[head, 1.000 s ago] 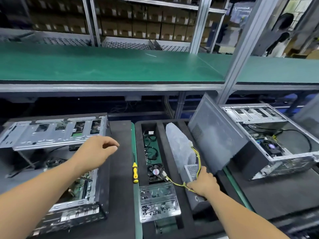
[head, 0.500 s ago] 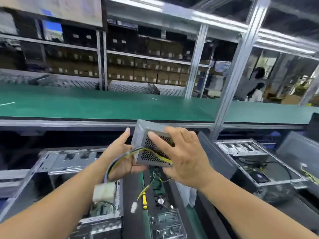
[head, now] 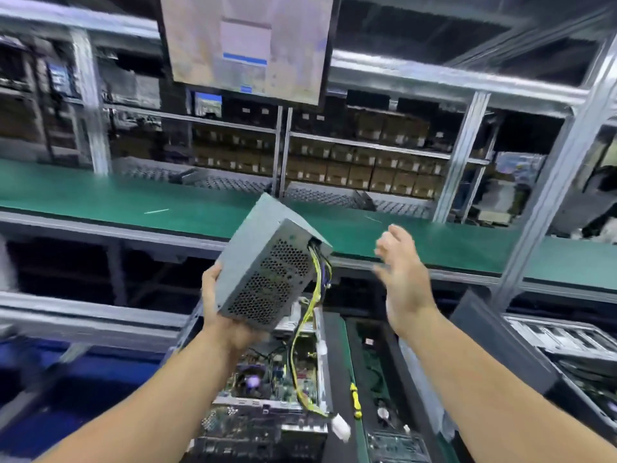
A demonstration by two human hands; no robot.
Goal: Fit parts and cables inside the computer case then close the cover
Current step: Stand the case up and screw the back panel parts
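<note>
One hand, the left (head: 230,315), grips the tilted power supply (head: 267,262) from below (yellow cables (head: 297,345) dangling); the right hand (head: 402,279) hovers beside it, fingers released.

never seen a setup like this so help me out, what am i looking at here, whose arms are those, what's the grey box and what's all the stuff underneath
There is no machine here. The picture comes from a camera worn on a person's head, looking forward and down, so the two bare arms are that person's own.

The left hand holds a grey metal box from below, tilted in the air. Its near side is full of small holes, and a bundle of yellow wires hangs from it, ending in a white plug.

The right hand is open beside the box and holds nothing; it is blurred.

Under the box lies an open computer case with its circuit board showing. To its right a yellow screwdriver lies by a black foam tray. Another open case sits at far right. Behind are a green shelf and a hanging screen.
</note>
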